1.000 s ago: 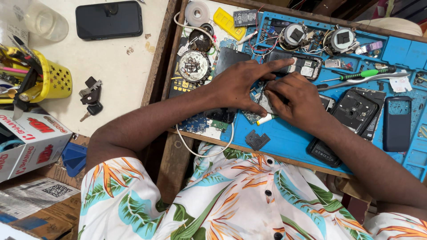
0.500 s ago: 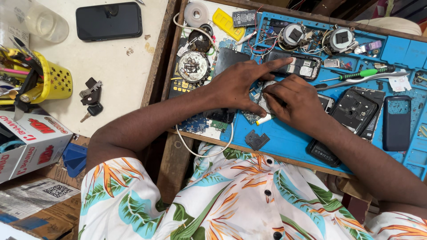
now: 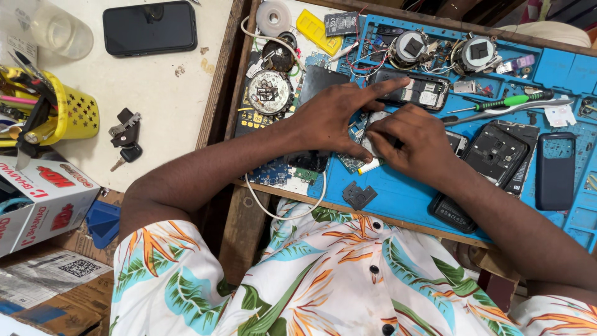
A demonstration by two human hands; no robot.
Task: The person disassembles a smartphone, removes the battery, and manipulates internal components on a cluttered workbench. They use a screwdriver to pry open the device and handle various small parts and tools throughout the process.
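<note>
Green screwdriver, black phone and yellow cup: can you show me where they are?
Green screwdriver (image 3: 521, 99), head view: on the middle of its green handle, on the blue mat.
Black phone (image 3: 149, 27), head view: on the middle of its dark screen, on the pale table.
Yellow cup (image 3: 81, 115), head view: on its perforated side wall.
</note>
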